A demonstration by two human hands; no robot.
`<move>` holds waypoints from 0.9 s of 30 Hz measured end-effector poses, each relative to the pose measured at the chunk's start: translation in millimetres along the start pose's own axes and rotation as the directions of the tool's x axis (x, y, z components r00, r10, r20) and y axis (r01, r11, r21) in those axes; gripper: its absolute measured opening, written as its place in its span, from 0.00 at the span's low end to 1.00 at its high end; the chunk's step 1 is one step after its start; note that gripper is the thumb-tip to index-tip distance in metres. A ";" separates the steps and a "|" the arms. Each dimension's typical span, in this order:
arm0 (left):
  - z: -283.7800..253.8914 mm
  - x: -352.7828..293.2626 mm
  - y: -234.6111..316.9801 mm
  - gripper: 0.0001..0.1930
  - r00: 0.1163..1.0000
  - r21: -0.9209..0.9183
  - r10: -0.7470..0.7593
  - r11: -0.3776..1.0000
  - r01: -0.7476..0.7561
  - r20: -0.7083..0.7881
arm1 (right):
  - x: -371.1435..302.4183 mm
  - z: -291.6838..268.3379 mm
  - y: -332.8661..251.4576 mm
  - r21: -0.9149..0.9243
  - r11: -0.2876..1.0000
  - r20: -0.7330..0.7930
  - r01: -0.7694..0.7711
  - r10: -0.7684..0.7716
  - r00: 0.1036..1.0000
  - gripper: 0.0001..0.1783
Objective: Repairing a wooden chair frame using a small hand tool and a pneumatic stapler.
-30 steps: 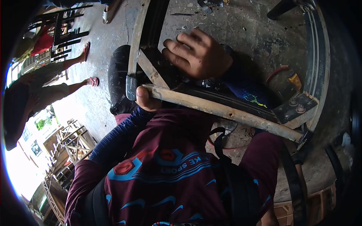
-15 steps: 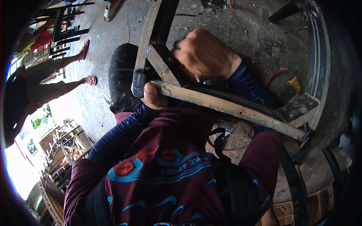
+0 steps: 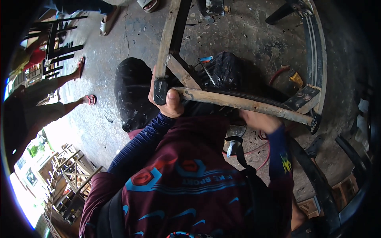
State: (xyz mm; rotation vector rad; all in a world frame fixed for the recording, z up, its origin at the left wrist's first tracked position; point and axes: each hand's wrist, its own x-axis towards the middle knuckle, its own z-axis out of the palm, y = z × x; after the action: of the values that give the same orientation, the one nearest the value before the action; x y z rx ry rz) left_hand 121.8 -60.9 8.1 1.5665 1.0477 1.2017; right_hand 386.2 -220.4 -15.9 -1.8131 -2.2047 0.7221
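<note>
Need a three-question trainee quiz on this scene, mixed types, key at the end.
1. Which hand holds the frame at its black-capped corner?
2. The hose lying on the floor is: A) green, B) red, C) white.
3. True or false: the right forearm's sleeve bears a yellow-green mark.

Key: 1. The left hand. 2. B. 3. True.
</note>
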 end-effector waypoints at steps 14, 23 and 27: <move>3.8 -1.0 -2.4 0.50 1.000 0.040 -0.019 0.999 0.019 -0.001 | 179.2 -138.4 -4.8 -0.161 0.617 0.027 0.771 -0.778 0.628 0.20; 4.9 -16.2 -0.8 0.56 0.987 0.033 -0.080 0.996 0.085 -0.141 | 200.0 -120.5 2.3 -0.168 0.445 0.060 0.880 -0.886 0.460 0.20; 4.9 -2.8 -1.9 0.56 0.998 0.047 0.009 0.999 -0.006 -0.064 | 205.4 -122.6 5.2 -0.094 0.461 -0.031 0.882 -0.887 0.461 0.22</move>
State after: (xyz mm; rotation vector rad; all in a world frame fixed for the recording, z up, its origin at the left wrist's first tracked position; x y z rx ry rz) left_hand 125.9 -63.7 4.8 1.5775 1.1199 1.2481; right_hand 398.2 7.6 55.9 -0.4142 -2.6504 0.3058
